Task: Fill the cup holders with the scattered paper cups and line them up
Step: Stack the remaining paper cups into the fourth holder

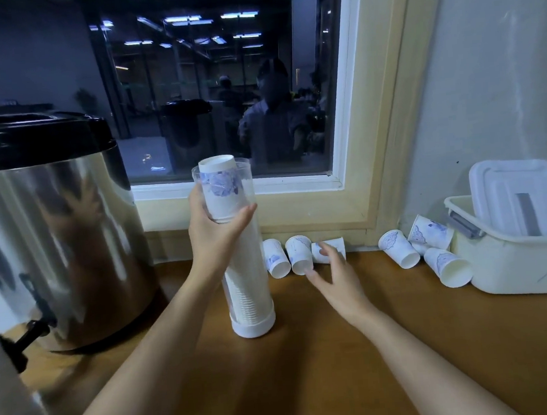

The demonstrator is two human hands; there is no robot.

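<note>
Clear plastic cup holder (pixel 249 291) stands on the wooden counter (pixel 311 368), gripped by the left hand (pixel 215 234); the right hand (pixel 336 277), fingers spread, hangs over tipped paper cups (pixel 298 254).

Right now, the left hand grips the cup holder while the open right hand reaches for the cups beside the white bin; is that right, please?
Nearly: in the head view the right hand reaches for the three cups under the window; the left hand does grip the cup holder.
</note>
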